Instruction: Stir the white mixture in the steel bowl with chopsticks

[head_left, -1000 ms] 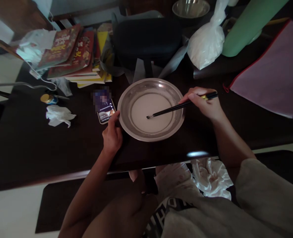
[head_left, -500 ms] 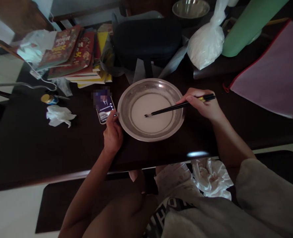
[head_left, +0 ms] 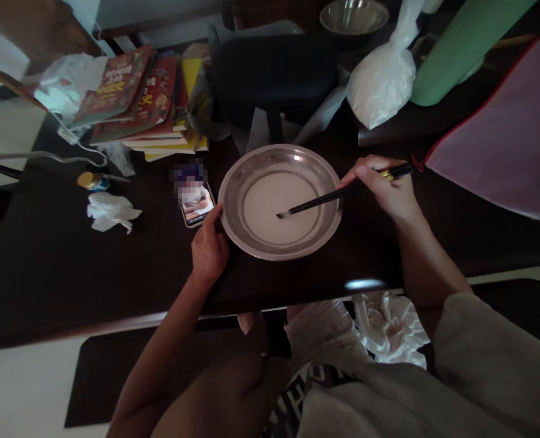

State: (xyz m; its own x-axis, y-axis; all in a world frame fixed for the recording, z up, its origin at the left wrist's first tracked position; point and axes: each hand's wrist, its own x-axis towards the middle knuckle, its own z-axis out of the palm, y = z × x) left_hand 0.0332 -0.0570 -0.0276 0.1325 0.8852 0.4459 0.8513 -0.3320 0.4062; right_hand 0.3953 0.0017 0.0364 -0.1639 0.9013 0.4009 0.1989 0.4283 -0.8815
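Centrally, metal bowl (head_left: pixel 233 210) of pale liquid, on dark surface (head_left: pixel 69 274). Black chopsticks (head_left: pixel 329 196), tips in the liquid, pinched in right hand (head_left: pixel 388 191). Left hand (head_left: pixel 209 246) closed on the bowl's near-left rim. Phone (head_left: pixel 195 202) just beside that rim. Crumpled tissue (head_left: pixel 109 212) farther left; stacked books (head_left: pixel 133 100) behind; white bag (head_left: pixel 382 79) beyond.

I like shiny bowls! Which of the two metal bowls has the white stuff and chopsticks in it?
The big metal bowl between the hands, holding white liquid and the chopsticks. The other bowl sits far back, untouched.
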